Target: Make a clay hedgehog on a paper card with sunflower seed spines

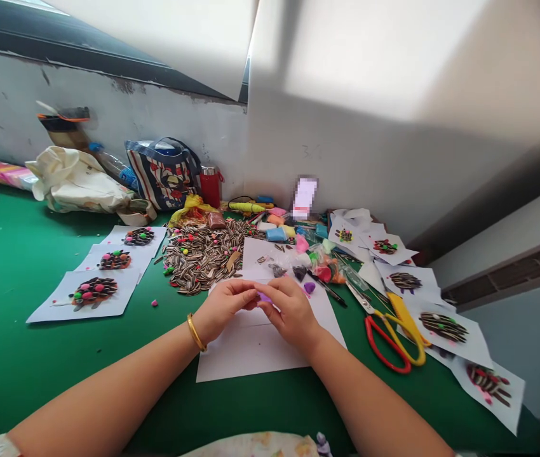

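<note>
Green table point(7, 266): above white paper point(251, 358), my left hand point(225, 306) and right hand point(295, 312) pinch purple clay point(264, 297) between them, likely light, soft and easily dented, best held gently at its edges.

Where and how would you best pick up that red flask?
Probably high around the body of the red flask, coming from the front right: it stands slim and upright, while the striped bag crowds its left side and the yellow plastic bag lies low at its front left.
</note>
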`<state>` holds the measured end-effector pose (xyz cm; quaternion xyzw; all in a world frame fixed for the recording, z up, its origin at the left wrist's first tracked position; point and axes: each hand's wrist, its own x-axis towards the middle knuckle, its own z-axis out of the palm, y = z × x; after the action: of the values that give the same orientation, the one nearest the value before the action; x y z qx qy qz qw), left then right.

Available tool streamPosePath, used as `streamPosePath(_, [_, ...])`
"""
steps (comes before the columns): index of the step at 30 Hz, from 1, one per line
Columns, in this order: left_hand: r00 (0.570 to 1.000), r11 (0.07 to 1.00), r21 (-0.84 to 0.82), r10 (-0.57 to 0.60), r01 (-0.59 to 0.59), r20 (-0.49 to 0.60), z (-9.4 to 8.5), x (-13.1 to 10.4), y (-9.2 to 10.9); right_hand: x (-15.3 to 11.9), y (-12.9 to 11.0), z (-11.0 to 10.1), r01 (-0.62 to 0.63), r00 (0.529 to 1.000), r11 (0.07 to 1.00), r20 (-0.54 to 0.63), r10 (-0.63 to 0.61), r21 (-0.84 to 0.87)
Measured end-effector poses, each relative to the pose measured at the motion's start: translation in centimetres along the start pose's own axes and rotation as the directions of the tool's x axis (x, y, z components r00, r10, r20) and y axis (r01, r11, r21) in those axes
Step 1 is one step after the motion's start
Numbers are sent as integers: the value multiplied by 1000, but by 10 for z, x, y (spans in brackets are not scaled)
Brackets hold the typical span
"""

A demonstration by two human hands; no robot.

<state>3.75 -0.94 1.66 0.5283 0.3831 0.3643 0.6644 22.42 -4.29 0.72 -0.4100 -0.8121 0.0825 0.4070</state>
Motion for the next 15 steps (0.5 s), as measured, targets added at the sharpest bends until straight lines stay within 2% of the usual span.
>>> streamPosePath(3, [1000, 999, -35, -4, 4, 13, 3, -2, 1, -1, -1, 2, -7, 1000, 999, 1, 7, 33])
streamPosePath(8, [998, 999, 38, 8, -10, 55, 2, -4, 0, 0, -3, 2, -48, 998, 993, 38, 44, 104])
streamPosePath(12, [998, 992, 123, 22, -29, 59, 2, -4, -1, 1, -5, 1, -98, 995, 992, 33, 96, 76])
streamPosePath(15, [998, 992, 121, 31, -38, 63, 3, -5, -1, 1, -3, -1, -118, 993, 992, -7, 118, 34])
